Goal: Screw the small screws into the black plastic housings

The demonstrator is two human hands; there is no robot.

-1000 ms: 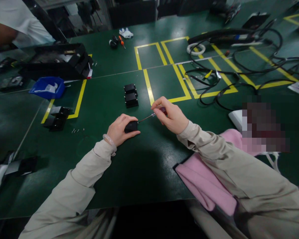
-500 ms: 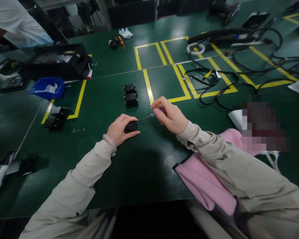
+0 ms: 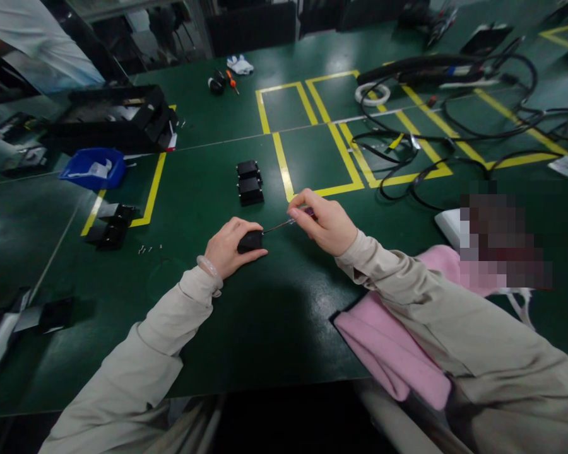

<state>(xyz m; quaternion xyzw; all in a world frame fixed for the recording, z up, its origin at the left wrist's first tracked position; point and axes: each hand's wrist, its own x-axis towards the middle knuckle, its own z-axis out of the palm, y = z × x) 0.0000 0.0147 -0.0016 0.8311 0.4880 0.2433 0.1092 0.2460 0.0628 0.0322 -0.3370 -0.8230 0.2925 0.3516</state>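
My left hand (image 3: 230, 246) is closed around a small black block (image 3: 250, 241) that rests on the green table (image 3: 265, 315). My right hand (image 3: 324, 221) pinches a small screwdriver (image 3: 288, 222) with a dark red handle. Its thin metal shaft slants down to the left and its tip meets the right side of the block. A pale bangle sits on my left wrist. Two more small black blocks (image 3: 249, 181) lie stacked end to end just beyond my hands.
Yellow tape lines (image 3: 284, 170) mark boxes on the table. Black cables (image 3: 421, 157) sprawl at the right. A blue bin (image 3: 94, 169) and black tray (image 3: 113, 116) stand at the left, with black brackets (image 3: 108, 227) and loose screws (image 3: 146, 248). Pink cloth (image 3: 388, 353) lies under my right arm.
My right hand's fingers shifted slightly on the screwdriver handle. The person in white at the far left drew back out of view. The block stays in place.
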